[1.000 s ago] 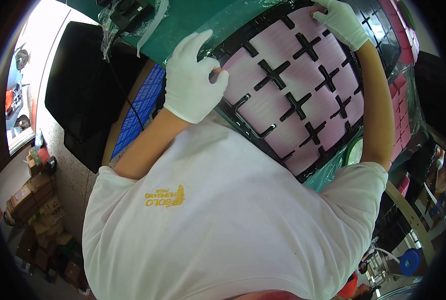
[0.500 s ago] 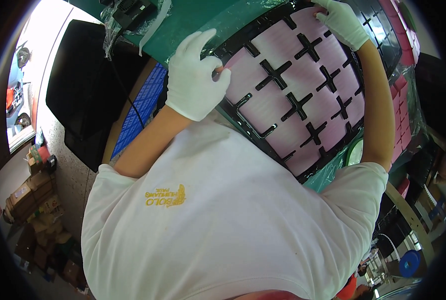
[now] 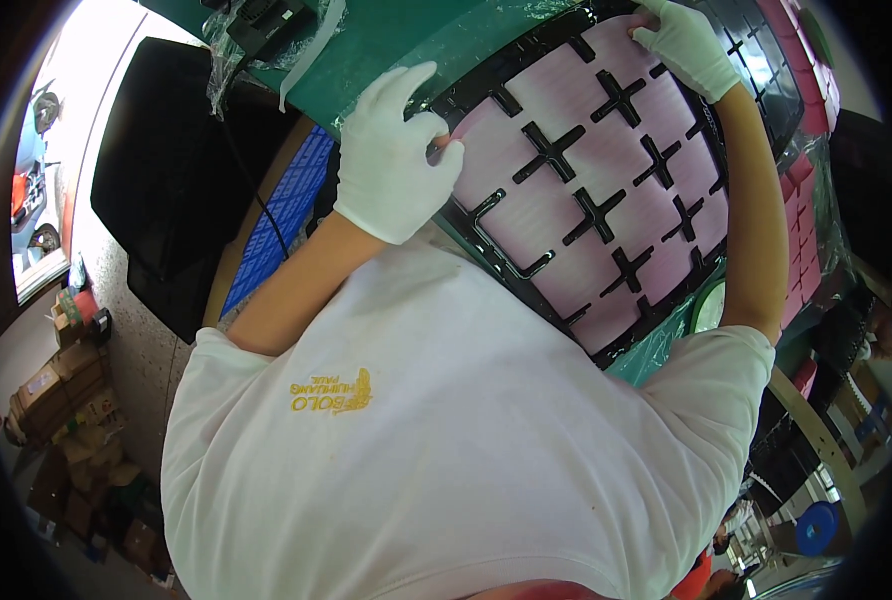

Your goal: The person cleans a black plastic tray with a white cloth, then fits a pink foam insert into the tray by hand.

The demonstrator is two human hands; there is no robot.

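Observation:
A black plastic tray (image 3: pixel 551 295) lies tilted in front of me, with raised cross-shaped ribs. Pale pink sheet material (image 3: pixel 606 185) spreads across it, and the dark crosses stand out between its panels. My left hand (image 3: pixel 398 160), in a white glove, pinches thumb and forefinger at the left corner of the pink sheet; its other fingers stretch upward. At the far corner, my right hand (image 3: pixel 688 50), gloved too, has its thumb and fingertips closed on the sheet's edge. The tips are partly hidden there.
A green work surface (image 3: pixel 386 40) lies beyond, holding a black device (image 3: pixel 271 25) in clear plastic. Another dark tray (image 3: pixel 756 50) and stacked pink pieces (image 3: pixel 801 220) stand to the right. At left are a blue grid panel (image 3: pixel 281 220), a black case (image 3: pixel 191 170) and cardboard boxes (image 3: pixel 61 380).
Both hands keep nearly the same hold, with only a tiny shift of the left hand to the right. The tray and pink sheet look unmoved.

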